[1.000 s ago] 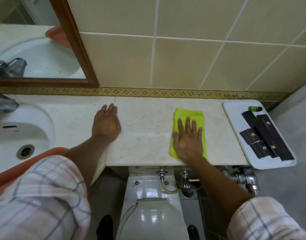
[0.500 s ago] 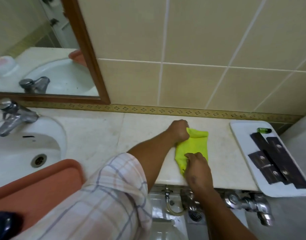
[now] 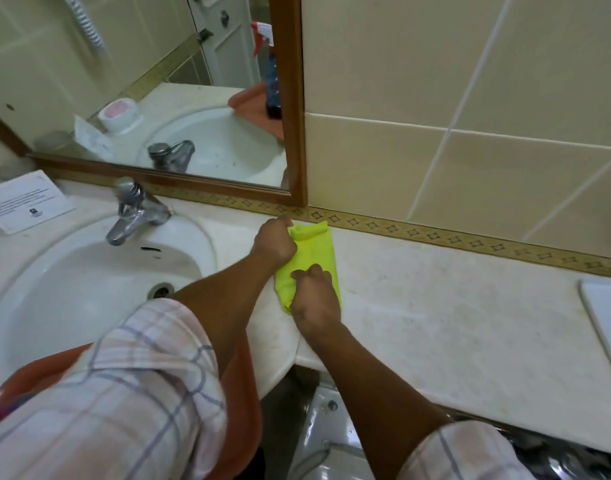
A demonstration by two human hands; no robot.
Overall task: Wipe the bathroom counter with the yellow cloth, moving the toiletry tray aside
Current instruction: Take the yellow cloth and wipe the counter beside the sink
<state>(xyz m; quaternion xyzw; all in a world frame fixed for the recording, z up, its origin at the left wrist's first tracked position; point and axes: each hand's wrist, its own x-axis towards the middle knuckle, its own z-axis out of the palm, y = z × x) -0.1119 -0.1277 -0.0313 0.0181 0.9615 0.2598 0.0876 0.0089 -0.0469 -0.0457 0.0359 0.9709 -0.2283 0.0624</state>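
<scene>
Both hands grip the yellow cloth (image 3: 314, 258) on the counter (image 3: 453, 317), just right of the sink (image 3: 89, 289). The left hand (image 3: 274, 242) pinches its far end, the right hand (image 3: 316, 299) its near end. The white tray (image 3: 605, 327) lies far right of the sink.

Two bare forearms were seen, each ending in a bare hand: the left hand (image 3: 274, 242) and the right hand (image 3: 316, 299). No rings, watch or gloves were worn. Short, loose sleeves were worn, cut from pale cloth checked with thin grey-blue and faint pink lines. The left sleeve (image 3: 124, 393) was shown large and creased; only a corner of the right sleeve (image 3: 459, 452) was shown.
</scene>
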